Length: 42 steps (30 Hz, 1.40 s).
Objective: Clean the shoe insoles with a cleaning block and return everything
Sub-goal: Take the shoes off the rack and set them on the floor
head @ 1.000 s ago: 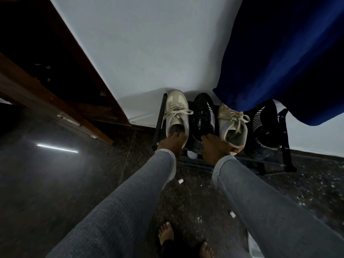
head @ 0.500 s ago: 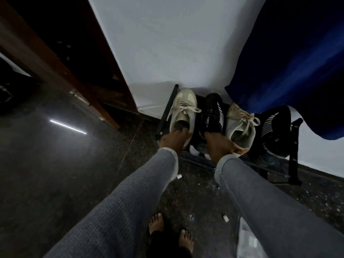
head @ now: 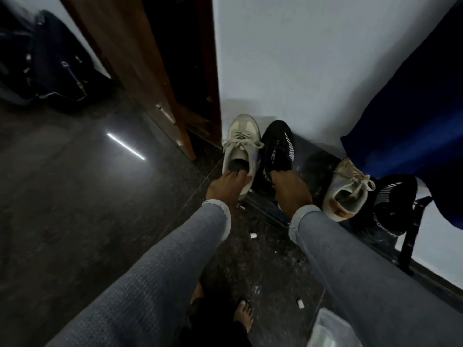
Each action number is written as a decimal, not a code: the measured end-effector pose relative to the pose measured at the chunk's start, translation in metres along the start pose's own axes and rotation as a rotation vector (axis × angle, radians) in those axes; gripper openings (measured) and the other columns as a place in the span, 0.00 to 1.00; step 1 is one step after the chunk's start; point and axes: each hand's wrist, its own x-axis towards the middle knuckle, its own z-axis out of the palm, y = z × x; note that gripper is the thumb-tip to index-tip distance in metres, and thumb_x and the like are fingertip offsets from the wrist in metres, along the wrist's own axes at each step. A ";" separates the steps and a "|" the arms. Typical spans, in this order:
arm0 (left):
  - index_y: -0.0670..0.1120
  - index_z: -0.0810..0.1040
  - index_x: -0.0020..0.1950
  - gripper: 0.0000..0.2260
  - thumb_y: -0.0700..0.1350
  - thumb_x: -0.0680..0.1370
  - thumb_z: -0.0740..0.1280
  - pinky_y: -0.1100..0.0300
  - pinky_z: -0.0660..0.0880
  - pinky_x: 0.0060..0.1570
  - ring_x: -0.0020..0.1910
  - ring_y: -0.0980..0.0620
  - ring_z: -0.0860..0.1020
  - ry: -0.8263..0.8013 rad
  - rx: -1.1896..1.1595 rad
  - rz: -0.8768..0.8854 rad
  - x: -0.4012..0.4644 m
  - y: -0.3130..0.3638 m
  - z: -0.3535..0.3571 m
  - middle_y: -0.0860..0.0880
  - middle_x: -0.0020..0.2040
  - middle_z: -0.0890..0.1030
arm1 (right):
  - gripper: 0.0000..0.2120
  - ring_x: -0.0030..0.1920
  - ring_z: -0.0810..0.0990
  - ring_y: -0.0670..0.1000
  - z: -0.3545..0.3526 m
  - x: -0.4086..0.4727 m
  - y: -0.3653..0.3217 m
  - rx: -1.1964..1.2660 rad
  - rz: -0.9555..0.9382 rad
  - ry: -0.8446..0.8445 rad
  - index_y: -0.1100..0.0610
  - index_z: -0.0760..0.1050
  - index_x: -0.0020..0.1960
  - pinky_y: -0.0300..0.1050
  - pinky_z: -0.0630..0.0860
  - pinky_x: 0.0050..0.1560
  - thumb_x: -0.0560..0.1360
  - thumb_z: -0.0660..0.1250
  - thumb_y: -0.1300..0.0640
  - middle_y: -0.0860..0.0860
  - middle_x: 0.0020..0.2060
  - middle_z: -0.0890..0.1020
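Dark speckled floor (head: 75,221) below a white wall (head: 300,58). Left of the shoe rack (head: 411,236), the left hand (head: 225,189) grips the heel of a beige sneaker (head: 239,149); beside it the right hand (head: 290,189) grips a black sneaker (head: 276,149). Their mates sit on the rack

Dark shoe rack (head: 411,236) bearing beige sneaker (head: 347,194) and black sneaker (head: 390,204).

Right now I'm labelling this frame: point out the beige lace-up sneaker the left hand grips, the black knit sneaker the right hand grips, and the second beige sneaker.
beige lace-up sneaker (head: 241,144): head view, laces.
black knit sneaker (head: 276,149): head view, upper.
second beige sneaker (head: 347,194): head view, opening.
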 end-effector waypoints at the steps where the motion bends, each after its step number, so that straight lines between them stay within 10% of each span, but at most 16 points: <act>1: 0.44 0.65 0.68 0.19 0.36 0.78 0.62 0.47 0.74 0.51 0.65 0.42 0.70 -0.002 -0.011 -0.033 -0.008 -0.012 -0.002 0.43 0.63 0.73 | 0.11 0.52 0.76 0.61 0.000 0.004 -0.013 -0.022 -0.032 -0.004 0.62 0.73 0.56 0.52 0.72 0.47 0.75 0.62 0.67 0.60 0.51 0.79; 12: 0.45 0.66 0.66 0.14 0.42 0.81 0.60 0.45 0.74 0.53 0.63 0.42 0.73 -0.113 -0.138 -0.301 -0.097 -0.152 0.048 0.43 0.64 0.74 | 0.10 0.55 0.75 0.59 0.076 0.032 -0.171 -0.115 -0.315 -0.249 0.60 0.71 0.58 0.51 0.73 0.49 0.77 0.59 0.65 0.58 0.54 0.78; 28: 0.43 0.66 0.68 0.15 0.40 0.81 0.58 0.46 0.74 0.53 0.64 0.42 0.72 -0.386 -0.313 -0.587 -0.169 -0.366 0.313 0.42 0.64 0.74 | 0.15 0.59 0.74 0.59 0.372 0.068 -0.331 -0.228 -0.543 -0.746 0.59 0.69 0.63 0.51 0.73 0.52 0.78 0.57 0.66 0.58 0.58 0.76; 42: 0.44 0.68 0.65 0.12 0.44 0.81 0.59 0.47 0.74 0.50 0.60 0.42 0.74 -0.150 -0.305 -0.687 -0.112 -0.491 0.457 0.44 0.62 0.75 | 0.13 0.57 0.77 0.61 0.561 0.173 -0.392 -0.280 -0.653 -0.598 0.61 0.72 0.63 0.52 0.74 0.54 0.79 0.60 0.62 0.61 0.58 0.77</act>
